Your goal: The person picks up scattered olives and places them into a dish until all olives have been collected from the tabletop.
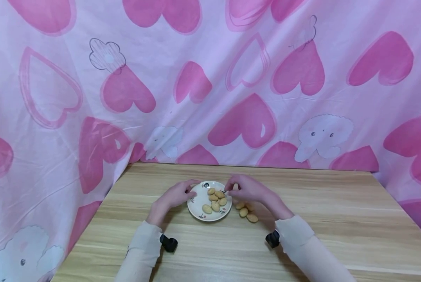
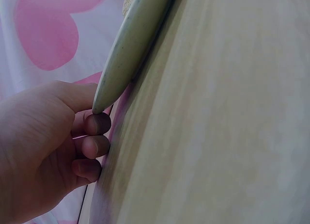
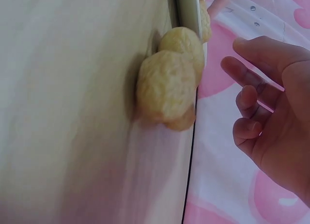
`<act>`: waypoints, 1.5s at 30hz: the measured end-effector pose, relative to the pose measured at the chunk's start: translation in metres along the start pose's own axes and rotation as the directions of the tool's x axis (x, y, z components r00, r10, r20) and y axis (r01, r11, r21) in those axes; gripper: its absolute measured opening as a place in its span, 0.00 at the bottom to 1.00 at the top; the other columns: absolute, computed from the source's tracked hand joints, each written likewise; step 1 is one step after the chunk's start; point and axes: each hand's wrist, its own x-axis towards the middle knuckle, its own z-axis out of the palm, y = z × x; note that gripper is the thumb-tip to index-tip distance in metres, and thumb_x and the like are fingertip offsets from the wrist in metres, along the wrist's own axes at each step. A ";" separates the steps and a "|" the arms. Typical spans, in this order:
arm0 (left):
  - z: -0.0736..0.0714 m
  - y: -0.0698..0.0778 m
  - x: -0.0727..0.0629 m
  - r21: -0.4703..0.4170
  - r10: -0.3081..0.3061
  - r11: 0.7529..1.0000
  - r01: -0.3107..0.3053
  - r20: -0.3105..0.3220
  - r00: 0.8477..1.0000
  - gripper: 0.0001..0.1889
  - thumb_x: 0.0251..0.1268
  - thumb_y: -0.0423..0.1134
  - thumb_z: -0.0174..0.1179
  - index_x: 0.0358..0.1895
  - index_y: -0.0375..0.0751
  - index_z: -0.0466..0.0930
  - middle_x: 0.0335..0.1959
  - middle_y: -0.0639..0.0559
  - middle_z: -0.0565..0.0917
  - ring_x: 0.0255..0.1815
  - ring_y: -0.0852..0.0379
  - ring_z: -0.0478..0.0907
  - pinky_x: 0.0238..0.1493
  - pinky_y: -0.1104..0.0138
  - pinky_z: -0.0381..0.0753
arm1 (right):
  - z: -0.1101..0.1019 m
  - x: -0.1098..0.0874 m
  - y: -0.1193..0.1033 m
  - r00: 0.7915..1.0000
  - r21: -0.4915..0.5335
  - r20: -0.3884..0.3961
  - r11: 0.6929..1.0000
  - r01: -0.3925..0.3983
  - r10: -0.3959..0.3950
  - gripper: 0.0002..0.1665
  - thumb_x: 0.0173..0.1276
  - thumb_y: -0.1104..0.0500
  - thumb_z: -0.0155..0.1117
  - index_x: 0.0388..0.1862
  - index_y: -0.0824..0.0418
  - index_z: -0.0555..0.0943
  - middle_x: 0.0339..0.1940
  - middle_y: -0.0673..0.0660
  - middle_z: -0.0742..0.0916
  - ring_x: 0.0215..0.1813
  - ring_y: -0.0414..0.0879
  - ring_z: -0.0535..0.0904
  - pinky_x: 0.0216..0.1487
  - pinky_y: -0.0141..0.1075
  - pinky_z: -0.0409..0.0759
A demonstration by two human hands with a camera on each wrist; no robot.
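A white plate [image 1: 197,210] with small dark and red prints lies on the table, bearing several tan, oval, wrinkled walnut-like pieces [image 1: 215,206]. My left hand [image 1: 175,194] grips the plate's left edge; in the left wrist view, the thumb is over the rim [image 2: 114,83] and the fingers curl beneath. Above the plate's right rim hovers my right hand [image 1: 248,188]. Its thumb and index finger are apart with nothing between them in the right wrist view, the other fingers loosely bent. More walnut-like pieces [image 1: 252,218] lie on the table just right of the plate, partly hidden by the right wrist.
The wooden table [image 1: 337,211] extends to both sides and in front of the plate. Behind and to the left hangs a pink cloth [image 1: 203,117] with hearts. Black wrist cameras [image 1: 168,243] sit at both sleeve cuffs, low over the table.
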 end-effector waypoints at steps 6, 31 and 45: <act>0.000 0.000 0.000 -0.003 -0.004 1.000 0.004 0.001 1.000 0.27 0.70 0.42 0.61 0.71 0.50 0.71 0.23 0.54 0.73 0.22 0.59 0.66 0.25 0.66 0.66 | -0.003 -0.012 0.005 1.000 0.005 0.012 1.000 0.014 -0.014 0.07 0.67 0.58 0.66 0.42 0.54 0.88 0.41 0.47 0.86 0.38 0.40 0.76 0.40 0.34 0.77; 0.001 -0.001 -0.001 -0.013 -0.018 1.000 0.018 0.006 1.000 0.27 0.70 0.43 0.60 0.71 0.52 0.70 0.23 0.53 0.74 0.22 0.58 0.66 0.24 0.65 0.67 | -0.002 -0.034 0.034 0.993 0.062 0.114 0.998 0.030 -0.037 0.07 0.67 0.57 0.67 0.43 0.52 0.87 0.40 0.46 0.86 0.36 0.40 0.77 0.39 0.31 0.75; 0.001 -0.002 0.000 -0.004 -0.013 1.000 0.013 0.006 1.000 0.26 0.70 0.43 0.60 0.71 0.52 0.70 0.23 0.54 0.74 0.22 0.58 0.66 0.25 0.66 0.67 | 0.001 -0.036 0.035 0.991 0.077 0.132 0.997 -0.019 0.009 0.05 0.67 0.56 0.68 0.40 0.48 0.86 0.34 0.42 0.85 0.38 0.38 0.77 0.42 0.31 0.75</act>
